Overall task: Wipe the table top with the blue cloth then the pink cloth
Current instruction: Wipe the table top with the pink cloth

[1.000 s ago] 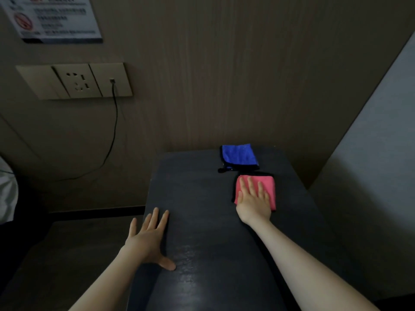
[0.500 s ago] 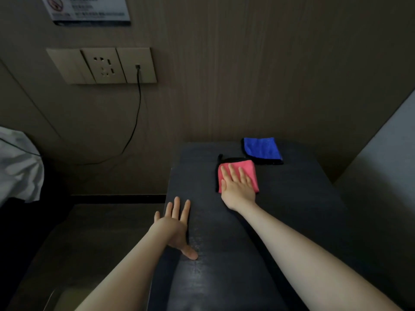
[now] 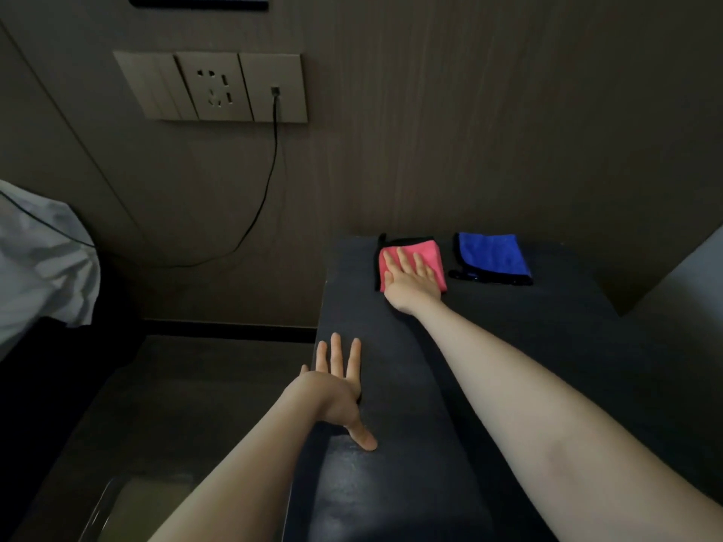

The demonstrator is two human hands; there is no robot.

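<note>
Right hand point(image 3: 410, 277) is laid flat on the pink cloth point(image 3: 424, 254), fingers point(image 3: 403, 260) straight and slightly spread, pressing it onto the dark bench point(image 3: 508, 346); nothing is gripped. Pink cloth is folded, black-edged, seen at the far left part of the bench top, close to the wall. Blue cloth point(image 3: 491, 256) is lying just beside it to the right, untouched, folded, black trim and a small loop at its near-left corner; a narrow gap is seen between the two cloths. Left hand point(image 3: 336, 389) is rested flat on the near left edge of the bench, fingers straight and spread, thumb stuck out over the top, nothing held. On the wall a socket panel point(image 3: 213, 88) is seen with a black cable point(image 3: 270, 166) plugged in and hanging down left. White fabric point(image 3: 39, 260) is seen at far left.
</note>
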